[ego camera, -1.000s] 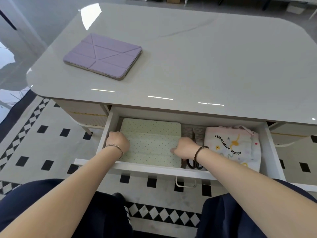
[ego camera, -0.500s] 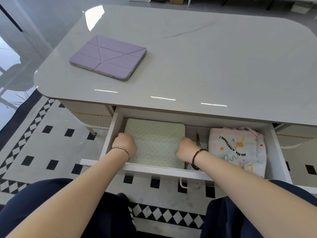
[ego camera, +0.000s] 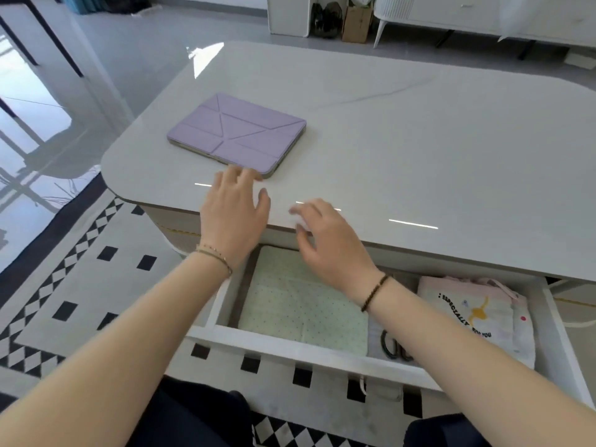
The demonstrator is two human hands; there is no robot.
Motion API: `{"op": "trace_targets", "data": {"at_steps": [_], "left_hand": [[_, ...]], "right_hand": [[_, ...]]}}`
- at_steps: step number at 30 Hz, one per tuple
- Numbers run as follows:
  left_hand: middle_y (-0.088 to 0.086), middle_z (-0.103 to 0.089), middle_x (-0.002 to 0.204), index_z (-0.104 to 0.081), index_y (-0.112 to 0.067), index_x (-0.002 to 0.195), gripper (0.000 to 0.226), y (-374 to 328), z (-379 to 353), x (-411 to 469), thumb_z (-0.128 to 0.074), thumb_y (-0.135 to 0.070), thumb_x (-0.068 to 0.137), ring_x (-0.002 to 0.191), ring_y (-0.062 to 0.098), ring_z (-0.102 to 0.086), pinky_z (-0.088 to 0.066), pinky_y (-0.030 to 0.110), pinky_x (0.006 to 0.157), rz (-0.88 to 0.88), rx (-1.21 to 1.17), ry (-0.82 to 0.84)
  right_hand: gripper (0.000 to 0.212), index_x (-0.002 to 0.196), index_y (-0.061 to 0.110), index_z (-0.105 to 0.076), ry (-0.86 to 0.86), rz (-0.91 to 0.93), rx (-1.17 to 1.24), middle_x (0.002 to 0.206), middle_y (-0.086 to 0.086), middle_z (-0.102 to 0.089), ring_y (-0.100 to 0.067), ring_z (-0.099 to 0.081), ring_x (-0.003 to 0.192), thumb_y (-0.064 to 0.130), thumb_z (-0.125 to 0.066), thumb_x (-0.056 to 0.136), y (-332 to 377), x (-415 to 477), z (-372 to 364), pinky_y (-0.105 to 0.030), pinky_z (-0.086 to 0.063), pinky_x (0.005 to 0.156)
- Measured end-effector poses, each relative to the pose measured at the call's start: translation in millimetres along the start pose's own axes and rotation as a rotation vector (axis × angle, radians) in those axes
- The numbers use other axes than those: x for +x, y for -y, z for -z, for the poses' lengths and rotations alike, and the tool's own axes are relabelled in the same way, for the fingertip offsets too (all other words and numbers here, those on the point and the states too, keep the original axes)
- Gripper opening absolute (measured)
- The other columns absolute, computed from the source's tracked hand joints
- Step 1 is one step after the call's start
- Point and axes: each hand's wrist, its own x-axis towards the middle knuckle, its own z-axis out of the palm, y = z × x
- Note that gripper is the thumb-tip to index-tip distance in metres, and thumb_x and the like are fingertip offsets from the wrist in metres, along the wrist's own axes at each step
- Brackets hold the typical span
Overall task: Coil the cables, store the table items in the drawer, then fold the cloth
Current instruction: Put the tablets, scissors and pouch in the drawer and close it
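Tablet point(ego camera: 237, 133) in its lilac folding cover is lying flat on the bench point(ego camera: 419, 140), near the front left corner, just behind the open drawer point(ego camera: 290, 345) that is standing pulled out below the bench edge. In the head view, the left hand point(ego camera: 233, 211) is reaching over the bench edge with its fingers point(ego camera: 240, 175) spread and empty, the tips just at the tablet's near edge, though blur is making it hard to say whether they are touching. The right hand point(ego camera: 329, 240) is hovering just right of it above the drawer's back, fingers loosely spread and holding nothing. From here, a one-sided lift is likely to let the smooth cover slide on the glossy bench, or the flap could be swinging open if only the cover gets pinched. Lowering it into the drawer, it could be catching on the bench overhang, or landing on the scissors point(ego camera: 395, 345) beside the green dotted cloth point(ego camera: 300, 304). The printed pouch point(ego camera: 477, 317) is filling the drawer's right end. Cables are not showing anywhere; the scissor blades are hidden under the right forearm, and the drawer's rear is hidden beneath the bench.
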Motion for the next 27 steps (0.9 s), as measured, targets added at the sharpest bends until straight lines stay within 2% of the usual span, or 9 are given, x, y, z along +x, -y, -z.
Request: {"op": "trace_targets", "data": {"at_steps": [2, 3, 5, 8, 12, 15, 20, 23, 27], "left_hand": [[0.016, -0.039, 0.151, -0.045, -0.012, 0.142, 0.045, 40, -17, 23, -0.048, -0.03, 0.1, 0.142, 0.035, -0.032, -0.032, 0.048, 0.112, 0.072, 0.074, 0.102], [0.018, -0.025, 0.16, -0.035, -0.011, 0.15, 0.053, 58, -25, 32, -0.045, -0.032, 0.102, 0.15, 0.037, -0.017, -0.021, 0.051, 0.119, 0.137, 0.097, 0.147], [0.02, 0.0, 0.166, -0.015, -0.012, 0.157, 0.066, 88, -38, 51, -0.038, -0.043, 0.104, 0.153, 0.039, 0.006, -0.005, 0.054, 0.123, 0.264, 0.119, 0.217], [0.02, 0.016, 0.164, 0.001, -0.017, 0.159, 0.08, 105, -49, 80, -0.034, -0.06, 0.101, 0.152, 0.04, 0.015, 0.002, 0.056, 0.122, 0.391, 0.119, 0.21], [0.025, 0.003, 0.165, -0.001, -0.007, 0.159, 0.092, 119, -56, 116, -0.031, -0.068, 0.097, 0.153, 0.038, 0.003, -0.002, 0.051, 0.124, 0.546, 0.072, 0.057], [0.024, -0.017, 0.162, -0.01, 0.0, 0.157, 0.099, 126, -63, 131, -0.029, -0.073, 0.094, 0.152, 0.036, -0.012, -0.005, 0.048, 0.124, 0.615, 0.152, 0.087], [0.024, -0.046, 0.136, -0.039, 0.009, 0.138, 0.106, 125, -54, 124, -0.042, -0.082, 0.083, 0.128, 0.038, -0.041, -0.026, 0.041, 0.112, 0.563, 0.181, 0.03], [0.022, -0.046, 0.13, -0.042, 0.008, 0.134, 0.115, 109, -46, 104, -0.044, -0.09, 0.074, 0.119, 0.037, -0.044, -0.032, 0.04, 0.104, 0.598, 0.211, 0.08], [0.02, -0.043, 0.13, -0.04, 0.007, 0.134, 0.117, 61, -31, 72, -0.047, -0.091, 0.071, 0.118, 0.038, -0.043, -0.038, 0.041, 0.099, 0.639, 0.199, 0.169]], "right_hand": [[0.05, 0.149, 0.006, -0.036, 0.133, -0.134, -0.08, 0.151, -0.021, -0.037, -0.034, -0.034, 0.141, 0.021, -0.047, 0.103, -14, 34, -21, -0.046, -0.027, 0.119], [0.059, 0.156, 0.007, -0.022, 0.202, -0.223, -0.135, 0.16, -0.023, -0.022, -0.035, -0.019, 0.15, 0.029, -0.042, 0.105, -18, 50, -31, -0.048, -0.012, 0.124], [0.073, 0.159, 0.01, -0.001, 0.262, -0.316, -0.242, 0.166, -0.021, -0.005, -0.031, -0.001, 0.154, 0.049, -0.031, 0.105, -23, 79, -49, -0.049, 0.004, 0.124], [0.088, 0.159, 0.017, 0.011, 0.259, -0.351, -0.323, 0.167, -0.019, 0.001, -0.028, 0.005, 0.155, 0.069, -0.023, 0.097, -27, 106, -60, -0.057, 0.009, 0.121], [0.085, 0.156, 0.038, 0.015, 0.242, -0.308, -0.362, 0.167, -0.018, -0.003, -0.029, 0.004, 0.155, 0.078, -0.023, 0.091, -31, 125, -68, -0.062, 0.008, 0.119], [0.078, 0.156, 0.047, 0.003, 0.251, -0.294, -0.366, 0.167, -0.016, -0.003, -0.027, 0.004, 0.155, 0.08, -0.022, 0.09, -34, 129, -68, -0.061, 0.008, 0.119], [0.078, 0.158, 0.04, -0.008, 0.233, -0.324, -0.323, 0.168, -0.013, -0.005, -0.02, 0.004, 0.155, 0.076, -0.028, 0.092, -31, 124, -60, -0.049, 0.005, 0.124], [0.078, 0.158, 0.036, -0.011, 0.24, -0.357, -0.27, 0.168, -0.011, -0.007, -0.019, 0.002, 0.155, 0.071, -0.035, 0.093, -31, 110, -50, -0.042, 0.004, 0.125], [0.08, 0.158, 0.033, -0.012, 0.228, -0.398, -0.231, 0.168, -0.01, -0.006, -0.02, 0.002, 0.155, 0.067, -0.041, 0.092, -35, 74, -26, -0.039, 0.003, 0.126]]}}
